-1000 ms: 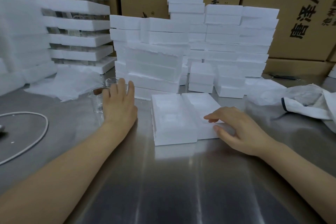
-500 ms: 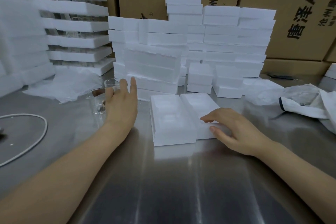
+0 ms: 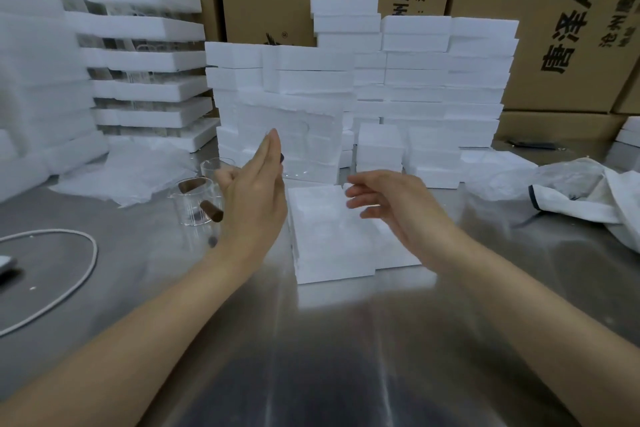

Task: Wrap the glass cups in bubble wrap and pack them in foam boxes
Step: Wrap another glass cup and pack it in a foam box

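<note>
Left hand (image 3: pixel 252 204) grips a glass cup (image 3: pixel 298 163); right hand (image 3: pixel 398 208) hovers relaxed over foam box (image 3: pixel 329 250).

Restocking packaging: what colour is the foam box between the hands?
The foam box is white; head view shows it.

Both forearms bare down to the lower edge of view; left hand (image 3: pixel 252 204) and right hand (image 3: pixel 398 208) bare too.

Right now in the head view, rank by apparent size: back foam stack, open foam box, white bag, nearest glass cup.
1. back foam stack
2. open foam box and white bag: look alike; bag is cut off by the frame edge, so unranked
3. nearest glass cup: smallest
</note>
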### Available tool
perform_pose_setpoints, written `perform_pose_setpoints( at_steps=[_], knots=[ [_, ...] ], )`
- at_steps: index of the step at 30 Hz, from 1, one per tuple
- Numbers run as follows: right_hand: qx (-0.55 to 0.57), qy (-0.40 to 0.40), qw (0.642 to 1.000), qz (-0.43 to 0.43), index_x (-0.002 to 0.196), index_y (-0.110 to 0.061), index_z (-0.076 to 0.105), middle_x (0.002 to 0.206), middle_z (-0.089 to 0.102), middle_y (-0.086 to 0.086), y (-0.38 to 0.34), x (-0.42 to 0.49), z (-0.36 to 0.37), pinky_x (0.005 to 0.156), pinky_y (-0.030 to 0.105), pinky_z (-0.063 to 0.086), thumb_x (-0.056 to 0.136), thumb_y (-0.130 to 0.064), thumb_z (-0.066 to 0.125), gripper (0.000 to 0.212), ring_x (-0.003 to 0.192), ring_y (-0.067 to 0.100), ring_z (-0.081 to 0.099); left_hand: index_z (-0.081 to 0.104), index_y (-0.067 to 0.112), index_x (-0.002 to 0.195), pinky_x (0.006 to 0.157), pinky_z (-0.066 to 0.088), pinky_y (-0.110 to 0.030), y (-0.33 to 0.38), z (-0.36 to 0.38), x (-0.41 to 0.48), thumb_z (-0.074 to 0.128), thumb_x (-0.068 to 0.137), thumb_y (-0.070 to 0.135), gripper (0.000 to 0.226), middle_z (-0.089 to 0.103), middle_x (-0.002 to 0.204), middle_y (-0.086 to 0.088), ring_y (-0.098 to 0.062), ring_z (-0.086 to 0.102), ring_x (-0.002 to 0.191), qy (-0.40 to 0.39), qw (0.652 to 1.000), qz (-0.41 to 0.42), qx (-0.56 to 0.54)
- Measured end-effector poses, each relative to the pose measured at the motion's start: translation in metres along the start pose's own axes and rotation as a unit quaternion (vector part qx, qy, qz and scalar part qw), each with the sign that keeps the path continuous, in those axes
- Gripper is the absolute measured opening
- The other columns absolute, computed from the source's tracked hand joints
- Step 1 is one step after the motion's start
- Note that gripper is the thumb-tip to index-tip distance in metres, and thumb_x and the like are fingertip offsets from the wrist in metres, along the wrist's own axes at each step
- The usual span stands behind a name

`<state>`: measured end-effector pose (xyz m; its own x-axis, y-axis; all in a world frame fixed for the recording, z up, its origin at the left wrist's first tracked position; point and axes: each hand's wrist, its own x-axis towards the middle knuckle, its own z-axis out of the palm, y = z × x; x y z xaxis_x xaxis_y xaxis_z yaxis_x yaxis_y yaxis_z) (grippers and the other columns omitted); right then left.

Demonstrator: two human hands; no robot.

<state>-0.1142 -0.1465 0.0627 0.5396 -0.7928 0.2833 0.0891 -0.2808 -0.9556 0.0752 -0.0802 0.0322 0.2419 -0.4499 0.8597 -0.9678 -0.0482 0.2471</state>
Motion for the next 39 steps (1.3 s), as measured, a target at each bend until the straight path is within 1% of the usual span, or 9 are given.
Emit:
perform_pose_setpoints(
  at_steps=[3, 6, 9, 13, 16, 20, 25, 29, 39],
  knots=[
    [0.110, -0.102, 0.981, 0.123, 0.097, -0.004, 0.063, 0.094, 0.070, 0.010, -0.012, 0.013, 0.035, 0.074, 0.023, 0.057, 0.102, -0.028, 0.044, 0.031, 0.081, 0.016, 0.071, 0.038, 0.001, 0.143, 0.077, 0.018, -0.029, 0.014, 0.001, -0.009, 0.053, 0.089, -0.008, 0.056, 0.057, 0.135, -0.011, -0.016, 0.066, 0.086, 0.009, 0.998, 0.051, -0.048],
    [0.128, -0.109, 0.983, 0.075, 0.109, -0.003, 0.064, 0.106, 0.070, 0.009, 0.002, 0.013, 0.057, 0.095, 0.030, 0.052, 0.102, -0.029, 0.043, 0.034, 0.099, 0.018, 0.068, 0.040, 0.000, 0.141, 0.073, 0.018, -0.030, 0.019, -0.001, -0.011, 0.054, 0.082, -0.013, 0.063, 0.066, 0.122, -0.011, -0.011, 0.061, 0.084, 0.018, 0.995, 0.044, -0.083],
    [0.142, -0.071, 0.987, 0.038, 0.117, -0.001, 0.064, 0.115, 0.069, 0.011, 0.015, 0.008, 0.055, 0.100, 0.036, 0.048, 0.101, -0.025, 0.048, 0.033, 0.111, 0.021, 0.064, 0.044, 0.000, 0.139, 0.075, 0.023, -0.033, 0.025, 0.002, -0.016, 0.058, 0.079, -0.016, 0.063, 0.067, 0.120, -0.009, -0.005, 0.051, 0.077, 0.014, 0.992, 0.066, -0.103],
    [0.177, -0.010, 0.984, 0.003, 0.106, 0.002, 0.069, 0.104, 0.072, 0.011, 0.017, 0.001, 0.044, 0.089, 0.029, 0.053, 0.098, -0.021, 0.054, 0.028, 0.103, 0.019, 0.068, 0.040, 0.017, 0.143, 0.090, 0.025, -0.018, 0.042, 0.005, -0.022, 0.055, 0.093, 0.003, 0.054, 0.063, 0.098, 0.024, 0.009, 0.051, 0.084, -0.046, 0.976, -0.004, -0.213],
    [0.171, 0.032, 0.985, 0.002, 0.099, 0.003, 0.070, 0.093, 0.071, 0.010, 0.018, -0.001, 0.044, 0.089, 0.032, 0.054, 0.096, -0.017, 0.056, 0.024, 0.097, 0.020, 0.069, 0.044, 0.027, 0.137, 0.090, 0.027, -0.007, 0.050, 0.004, -0.027, 0.061, 0.092, 0.007, 0.053, 0.052, 0.099, 0.040, 0.017, 0.046, 0.093, -0.050, 0.966, -0.036, -0.250],
    [0.147, 0.035, 0.988, -0.005, 0.089, 0.005, 0.069, 0.082, 0.065, 0.013, 0.020, 0.001, 0.041, 0.086, 0.031, 0.054, 0.096, -0.016, 0.057, 0.026, 0.085, 0.022, 0.064, 0.058, 0.016, 0.131, 0.086, 0.037, -0.004, 0.050, 0.004, -0.027, 0.068, 0.086, 0.005, 0.047, 0.059, 0.108, 0.027, 0.014, 0.055, 0.099, -0.061, 0.938, -0.085, -0.330],
    [0.041, 0.028, 0.999, 0.008, 0.086, -0.006, 0.074, 0.085, 0.072, 0.015, 0.024, 0.003, 0.043, 0.093, 0.042, 0.054, 0.093, -0.013, 0.060, 0.017, 0.091, 0.026, 0.070, 0.060, 0.025, 0.099, 0.068, 0.038, -0.002, 0.040, 0.012, -0.025, 0.072, 0.079, 0.007, 0.029, 0.066, 0.093, 0.007, 0.005, 0.058, 0.081, -0.085, 0.920, -0.167, -0.344],
    [0.014, 0.024, 0.999, 0.027, 0.088, -0.003, 0.072, 0.095, 0.073, 0.017, 0.025, 0.005, 0.043, 0.095, 0.046, 0.052, 0.092, -0.010, 0.061, 0.014, 0.096, 0.027, 0.070, 0.055, 0.029, 0.089, 0.061, 0.038, -0.005, 0.031, 0.018, -0.024, 0.073, 0.076, 0.008, 0.031, 0.068, 0.080, 0.006, -0.004, 0.062, 0.074, -0.134, 0.899, -0.193, -0.371],
    [0.097, 0.006, 0.993, 0.063, 0.102, 0.013, 0.065, 0.103, 0.070, 0.024, 0.021, 0.003, 0.040, 0.096, 0.042, 0.052, 0.093, -0.003, 0.057, 0.020, 0.097, 0.028, 0.070, 0.056, 0.033, 0.089, 0.062, 0.039, -0.010, 0.027, 0.019, -0.023, 0.076, 0.075, 0.014, 0.031, 0.068, 0.082, 0.014, -0.004, 0.061, 0.073, -0.144, 0.888, -0.191, -0.393]
  ],
)
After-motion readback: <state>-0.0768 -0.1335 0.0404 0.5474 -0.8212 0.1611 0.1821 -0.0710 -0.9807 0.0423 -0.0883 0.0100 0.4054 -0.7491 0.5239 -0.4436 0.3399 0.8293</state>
